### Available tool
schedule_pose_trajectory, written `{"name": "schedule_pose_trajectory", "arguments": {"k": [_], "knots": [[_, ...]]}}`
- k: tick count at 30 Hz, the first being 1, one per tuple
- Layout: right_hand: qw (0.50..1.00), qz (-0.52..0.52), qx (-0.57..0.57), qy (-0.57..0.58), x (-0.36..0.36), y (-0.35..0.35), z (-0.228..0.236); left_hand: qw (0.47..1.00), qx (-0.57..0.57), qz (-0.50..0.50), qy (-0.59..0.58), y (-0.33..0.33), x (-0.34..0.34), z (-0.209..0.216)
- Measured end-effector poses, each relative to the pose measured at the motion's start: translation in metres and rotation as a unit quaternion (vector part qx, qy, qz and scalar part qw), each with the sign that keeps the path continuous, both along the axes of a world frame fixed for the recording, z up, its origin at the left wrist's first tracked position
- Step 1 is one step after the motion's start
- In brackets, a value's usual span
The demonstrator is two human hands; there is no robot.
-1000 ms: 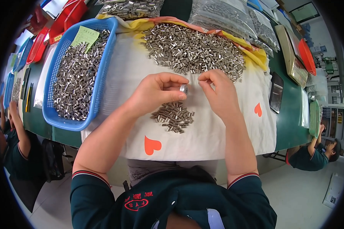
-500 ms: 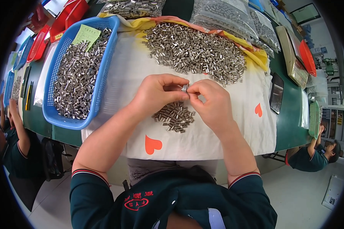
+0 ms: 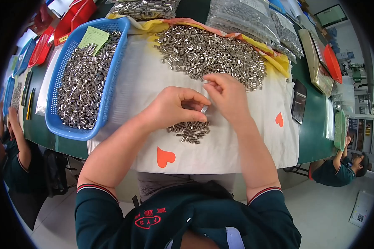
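Head view showed left hand [image 3: 166, 108] pinching a metal piece [image 3: 204, 109] above the small pile [image 3: 190, 133], right hand [image 3: 229, 98] curled, contents and finished share unclear, big heap [image 3: 212, 52] beyond seemingly unhandled.

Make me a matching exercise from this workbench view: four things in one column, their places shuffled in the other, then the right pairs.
Things
1. Small round silver metal piece
2. Blue perforated plastic basket
3. Black rectangular phone
4. Larger loose heap of short silver metal cylinders

Places
A. Beside the right edge of the white cloth
B. Along the yellow-and-orange fabric
C. Between the left hand's thumb and fingers
D. Left of the left hand

Pairs: 1-C, 2-D, 3-A, 4-B
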State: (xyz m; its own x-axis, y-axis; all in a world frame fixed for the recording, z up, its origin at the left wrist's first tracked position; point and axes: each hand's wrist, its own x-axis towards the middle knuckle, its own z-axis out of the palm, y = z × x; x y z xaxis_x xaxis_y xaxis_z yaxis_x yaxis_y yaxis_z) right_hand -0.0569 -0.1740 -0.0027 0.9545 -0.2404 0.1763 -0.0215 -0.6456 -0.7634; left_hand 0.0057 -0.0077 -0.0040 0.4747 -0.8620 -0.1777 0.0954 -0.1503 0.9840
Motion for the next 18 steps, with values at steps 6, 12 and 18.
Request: {"name": "schedule_pose_trajectory", "arguments": {"k": [6,12,18], "knots": [[0.972,0.022,-0.225,-0.061,0.004,0.01,-0.009,0.996,-0.048,0.023,0.068,0.001,0.005,-0.002],[0.975,-0.004,-0.221,-0.002,-0.011,0.001,0.0,0.984,-0.075,0.069,0.149,-0.001,0.007,-0.004],[0.986,0.063,0.149,0.032,-0.019,0.002,0.022,0.979,-0.092,0.096,0.152,-0.001,0.008,-0.003]]}}
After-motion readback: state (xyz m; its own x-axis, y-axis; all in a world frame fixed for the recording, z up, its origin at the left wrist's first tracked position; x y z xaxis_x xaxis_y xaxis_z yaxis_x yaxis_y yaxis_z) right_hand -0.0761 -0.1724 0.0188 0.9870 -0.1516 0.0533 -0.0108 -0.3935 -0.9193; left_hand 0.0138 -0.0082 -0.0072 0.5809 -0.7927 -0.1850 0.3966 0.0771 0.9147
